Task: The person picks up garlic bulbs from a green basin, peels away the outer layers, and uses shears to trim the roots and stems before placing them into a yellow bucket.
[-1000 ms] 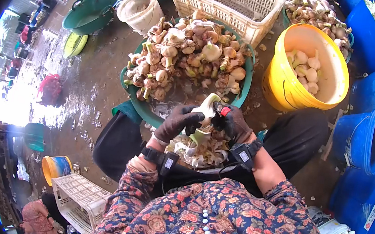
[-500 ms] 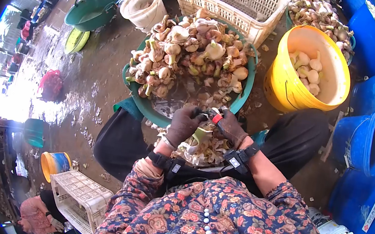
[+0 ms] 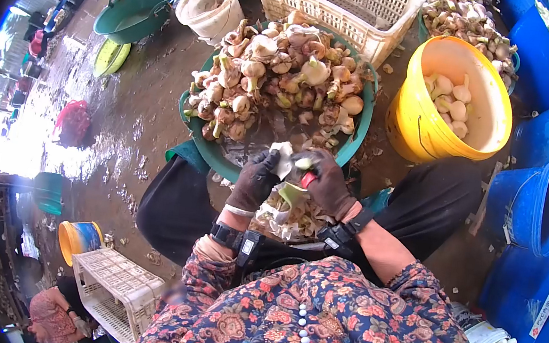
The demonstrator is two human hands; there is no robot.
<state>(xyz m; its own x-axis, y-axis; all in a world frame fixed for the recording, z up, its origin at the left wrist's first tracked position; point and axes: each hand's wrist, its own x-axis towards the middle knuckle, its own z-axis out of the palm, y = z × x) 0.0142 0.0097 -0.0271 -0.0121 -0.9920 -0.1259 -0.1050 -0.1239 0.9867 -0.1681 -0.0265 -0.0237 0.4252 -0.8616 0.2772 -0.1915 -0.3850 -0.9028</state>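
My left hand (image 3: 255, 181), in a dark glove, is closed round a pale garlic bulb (image 3: 282, 159) above the near rim of a green basin (image 3: 364, 124). Close beside it, my gloved right hand (image 3: 330, 188) grips a small red-handled knife (image 3: 308, 178); its blade is blurred and hard to make out. A pale green bit of stem (image 3: 303, 164) shows at the right fingers. Unpeeled garlic bulbs (image 3: 282, 67) with brownish skins are heaped in the basin. Below my hands, loose garlic peelings (image 3: 282, 216) lie between my legs.
A yellow bucket (image 3: 409, 113) with several peeled bulbs stands right of the basin. Behind the basin sit a white crate (image 3: 351, 24) and a white bucket (image 3: 201, 17). Blue buckets (image 3: 519, 206) line the right side. Another person (image 3: 54, 316) is at lower left.
A pale garlic bulb now shows in my left hand, its fingers turned upward. My right hand has rotated, and the red handle sits lower and further left.
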